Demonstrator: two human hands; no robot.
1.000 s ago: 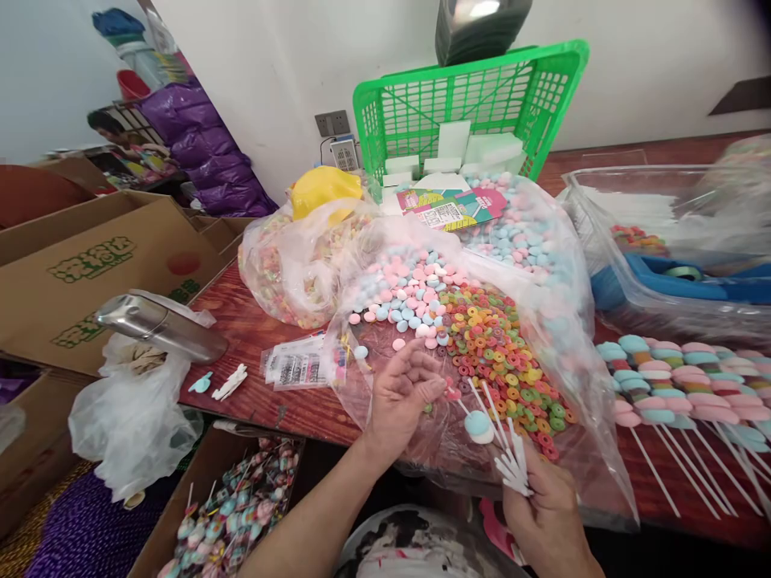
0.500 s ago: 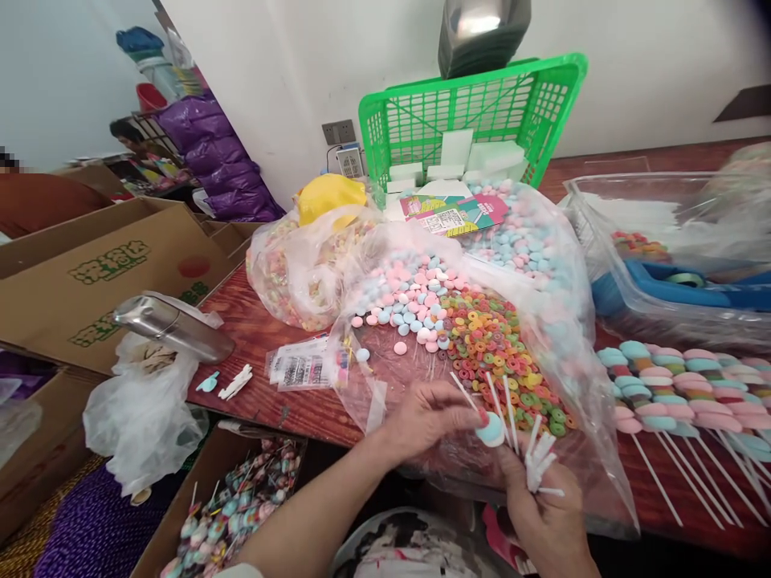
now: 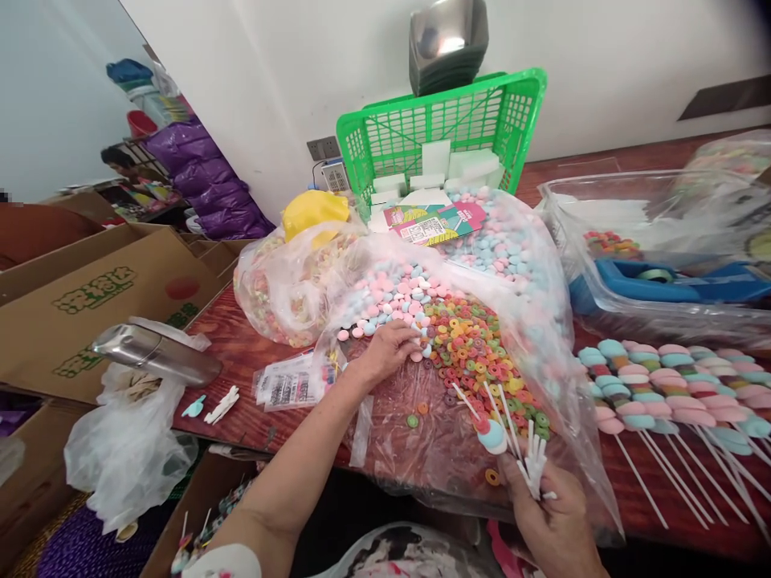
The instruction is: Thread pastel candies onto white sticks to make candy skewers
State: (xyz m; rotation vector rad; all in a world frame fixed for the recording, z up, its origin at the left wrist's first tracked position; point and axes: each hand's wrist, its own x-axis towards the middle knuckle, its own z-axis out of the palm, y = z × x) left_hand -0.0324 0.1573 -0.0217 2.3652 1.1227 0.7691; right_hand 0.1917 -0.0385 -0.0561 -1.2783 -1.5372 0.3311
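My left hand (image 3: 391, 351) reaches over the near edge of a pile of pink and blue candies (image 3: 385, 297), its fingers curled together and bent down onto them. What lies under the fingertips is hidden. My right hand (image 3: 545, 502) is closed around a bunch of white sticks (image 3: 533, 464) at the front edge of the table. One of these sticks carries a blue-and-white candy (image 3: 492, 437) with a red piece above it. Between the hands, colourful gummy rings (image 3: 475, 345) lie heaped on a clear plastic sheet (image 3: 397, 445); a few rings lie apart.
Finished candy skewers (image 3: 675, 385) lie at the right, below a clear plastic bin (image 3: 662, 309). A green basket (image 3: 439, 112) with white boxes stands at the back. At the left are a steel flask (image 3: 160, 353), cardboard boxes (image 3: 90, 309) and a person's orange-brown sleeve (image 3: 42, 233).
My left hand has left the threaded stick and moved away to the pink and blue candies. Loose gummy rings now show on the sheet. My right hand still holds the sticks; the view has shifted slightly.
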